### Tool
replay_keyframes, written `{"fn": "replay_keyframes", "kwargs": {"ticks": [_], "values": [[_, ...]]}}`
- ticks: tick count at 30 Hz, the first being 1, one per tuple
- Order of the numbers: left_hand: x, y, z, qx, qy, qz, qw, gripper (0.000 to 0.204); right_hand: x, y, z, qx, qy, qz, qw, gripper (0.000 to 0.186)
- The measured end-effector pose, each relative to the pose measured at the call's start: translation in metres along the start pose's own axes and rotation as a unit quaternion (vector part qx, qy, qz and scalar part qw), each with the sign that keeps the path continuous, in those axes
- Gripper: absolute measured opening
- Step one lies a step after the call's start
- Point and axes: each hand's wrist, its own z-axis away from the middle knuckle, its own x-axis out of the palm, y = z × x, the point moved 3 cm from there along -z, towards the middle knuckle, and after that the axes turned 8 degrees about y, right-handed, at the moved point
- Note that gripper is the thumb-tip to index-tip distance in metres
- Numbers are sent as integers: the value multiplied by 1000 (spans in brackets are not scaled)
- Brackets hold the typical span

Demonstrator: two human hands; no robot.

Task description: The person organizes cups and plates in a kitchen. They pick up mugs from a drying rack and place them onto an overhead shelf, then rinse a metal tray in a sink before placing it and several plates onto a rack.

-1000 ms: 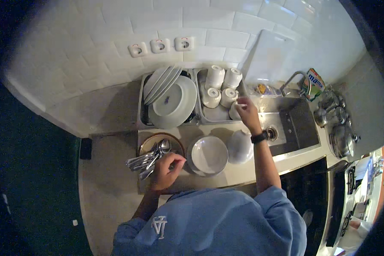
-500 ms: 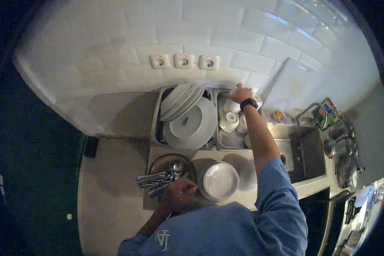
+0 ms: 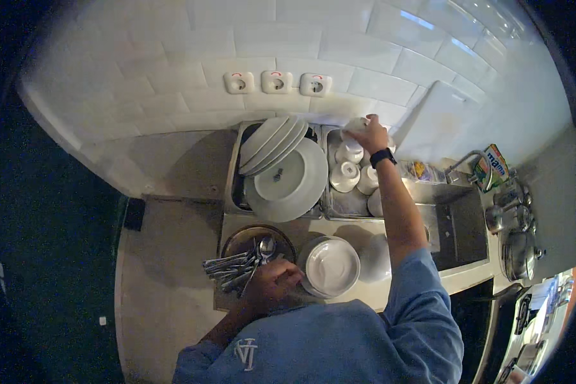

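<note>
At the back of the right-hand metal tray [image 3: 349, 210], my right hand [image 3: 371, 136] has its fingers closed round a white cup [image 3: 354, 126], partly hidden by the hand. Several upturned white cups [image 3: 345, 176] stand in the tray below it. My left hand [image 3: 274, 285] is low in front of my body, its fingers curled; whatever may be inside them is hidden. It lies between a pile of metal cutlery [image 3: 232, 265] on a round brown tray [image 3: 240, 238] and a stack of small white plates [image 3: 331, 267].
Large white plates [image 3: 288, 185] lean in the left metal tray. A sink [image 3: 461, 230] with a curved tap [image 3: 470, 157] is to the right, beside a green pouch [image 3: 491, 168] and metal pots [image 3: 521, 256]. A white board [image 3: 432, 125] leans on the tiled wall.
My right hand has shifted slightly up and right, and the white cup shows more in its fingers. The left hand has moved slightly up, staying beside the cutlery. The view has shifted a little.
</note>
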Motion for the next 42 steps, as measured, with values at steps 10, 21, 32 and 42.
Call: {"fn": "replay_keyframes", "kwargs": {"ticks": [10,21,32,42], "values": [[36,-13,-36,-19,19,113,993,28,-69,3,137,293,-219,-767,528,53],[46,-2,-53,23,-16,169,985,66,-84,-15,259,282,-463,-712,446,58],[48,5,-51,171,-167,76,968,128,-73,-64,270,260,-535,-643,483,51],[39,-23,-51,134,-32,38,990,113,-33,-47,218,46,-596,-583,550,38]]}}
